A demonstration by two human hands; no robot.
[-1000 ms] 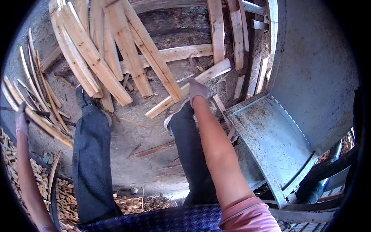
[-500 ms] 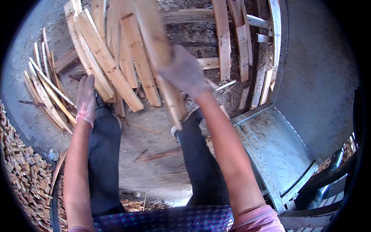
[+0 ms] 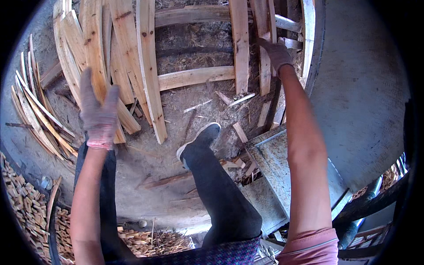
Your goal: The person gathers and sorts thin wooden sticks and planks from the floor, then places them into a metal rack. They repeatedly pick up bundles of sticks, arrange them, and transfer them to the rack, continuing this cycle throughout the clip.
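Note:
My left hand (image 3: 98,115), in a greyish work glove with a pink cuff, is raised over the near ends of several long wooden boards (image 3: 93,39). Its fingers are spread and it holds nothing. Beside that group, a knotty board (image 3: 148,70) lies lengthwise. My right hand (image 3: 278,54), gloved too, reaches out to the far right. Its fingers are apart at the edge of a narrow plank (image 3: 264,73), and whether they touch it is hard to make out. Another plank (image 3: 240,44) lies just left of that one.
Crosswise slats (image 3: 198,77) lie under the boards. Thin curved strips (image 3: 42,110) are heaped at the left. A grey metal panel (image 3: 362,88) rises at the right above a metal tray-like piece (image 3: 276,163). Many small cut wood pieces (image 3: 26,207) are piled at the lower left.
The board that my right hand held now lies beside the left group, released. My right hand has moved right to the other planks. My left hand has spread its fingers, and my view has shifted.

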